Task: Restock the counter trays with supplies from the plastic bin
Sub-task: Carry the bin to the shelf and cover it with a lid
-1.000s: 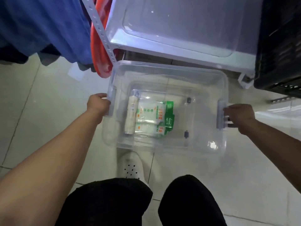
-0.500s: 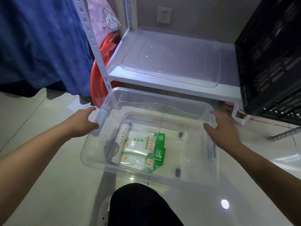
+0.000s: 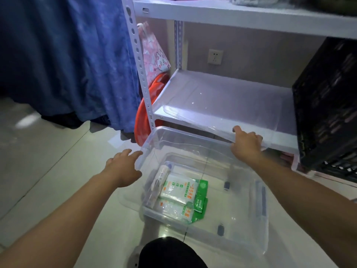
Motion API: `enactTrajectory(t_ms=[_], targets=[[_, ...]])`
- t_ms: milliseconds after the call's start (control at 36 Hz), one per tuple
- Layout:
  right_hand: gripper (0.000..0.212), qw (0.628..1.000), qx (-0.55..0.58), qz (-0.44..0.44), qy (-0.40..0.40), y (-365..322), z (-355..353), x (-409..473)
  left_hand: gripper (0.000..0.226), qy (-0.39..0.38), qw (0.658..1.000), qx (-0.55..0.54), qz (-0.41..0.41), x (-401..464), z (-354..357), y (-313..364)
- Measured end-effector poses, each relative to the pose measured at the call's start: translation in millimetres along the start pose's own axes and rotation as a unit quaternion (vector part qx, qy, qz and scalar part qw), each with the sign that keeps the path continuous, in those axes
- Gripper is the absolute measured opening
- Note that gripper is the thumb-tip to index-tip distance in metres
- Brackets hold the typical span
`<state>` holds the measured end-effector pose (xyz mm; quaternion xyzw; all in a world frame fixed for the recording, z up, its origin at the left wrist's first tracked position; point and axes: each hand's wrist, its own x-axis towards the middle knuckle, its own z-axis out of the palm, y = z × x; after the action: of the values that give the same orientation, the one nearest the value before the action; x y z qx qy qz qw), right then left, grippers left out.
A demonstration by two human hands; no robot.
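A clear plastic bin [image 3: 249,235] stands on the tiled floor below the shelf. Inside it lie two white and green supply packets [image 3: 180,192], one over the other, and a white tube [image 3: 161,177] along their left side. A clear lid [image 3: 218,105] lies on the lower shelf. My right hand [image 3: 246,145] grips the lid's front edge, fingers curled over it. My left hand [image 3: 123,168] reaches toward the bin's left rim with fingers spread, holding nothing.
A white metal shelf unit [image 3: 241,18] stands ahead. A black crate [image 3: 328,113] fills the lower shelf's right side. A red basin [image 3: 144,117] and a pink bag [image 3: 154,53] sit left of the post. Blue fabric [image 3: 67,55] hangs at left.
Both hands have left the bin's handles. My right hand rose to the lid on the shelf and took hold of its front edge. The view tilted upward.
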<state>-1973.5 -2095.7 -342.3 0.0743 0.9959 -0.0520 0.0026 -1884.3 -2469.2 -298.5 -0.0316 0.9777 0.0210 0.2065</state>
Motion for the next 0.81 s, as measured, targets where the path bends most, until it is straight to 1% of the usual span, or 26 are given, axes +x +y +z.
enactTrajectory(t_ms=[83,139,194,250,333,417,444,500,528,583,639,667,750,806], targets=[[0.038,0.994,-0.068,-0.076,0.041,13,8,-32,0.075,-0.012,1.000,0.019,-0.006,-14,5,-13],[0.037,0.988,-0.083,-0.115,0.062,24,13,-49,0.076,-0.034,0.999,0.032,-0.016,-21,13,-23],[0.036,0.990,-0.071,-0.110,0.060,31,13,-57,0.079,-0.063,0.996,0.052,-0.029,-23,18,-32],[0.035,0.993,-0.051,-0.095,0.051,34,7,-62,0.081,-0.063,0.996,0.045,-0.043,-21,14,-38],[0.033,0.994,0.020,-0.091,0.065,32,-12,-71,0.080,-0.019,0.998,0.013,-0.050,-16,2,-35],[0.025,0.989,0.021,-0.109,0.098,28,-46,-73,0.082,0.018,0.999,0.000,-0.030,-13,-3,-25],[0.025,0.986,0.017,-0.118,0.118,28,-60,-72,0.083,0.029,0.999,-0.004,-0.024,-12,-4,-22],[0.037,0.978,0.019,-0.133,0.162,29,-91,-68,0.085,0.055,0.998,-0.018,-0.021,-10,-8,-15],[0.039,0.973,0.024,-0.140,0.182,30,-106,-66,0.085,0.072,0.997,-0.028,-0.021,-8,-10,-12],[0.033,0.965,0.041,-0.146,0.212,32,-133,-65,0.083,0.113,0.992,-0.052,-0.016,-6,-15,-6],[0.032,0.959,0.055,-0.144,0.239,30,-158,-69,0.080,0.168,0.981,-0.097,-0.007,-4,-19,-3],[0.033,0.954,0.056,-0.149,0.255,28,-169,-73,0.081,0.191,0.974,-0.125,-0.006,-3,-21,-3],[0.039,0.937,0.064,-0.170,0.297,25,-198,-90,0.094,0.221,0.952,-0.212,-0.011,-3,-24,-7],[0.042,0.922,0.083,-0.193,0.324,28,-215,-100,0.100,0.235,0.927,-0.291,0.001,-3,-25,-12]])
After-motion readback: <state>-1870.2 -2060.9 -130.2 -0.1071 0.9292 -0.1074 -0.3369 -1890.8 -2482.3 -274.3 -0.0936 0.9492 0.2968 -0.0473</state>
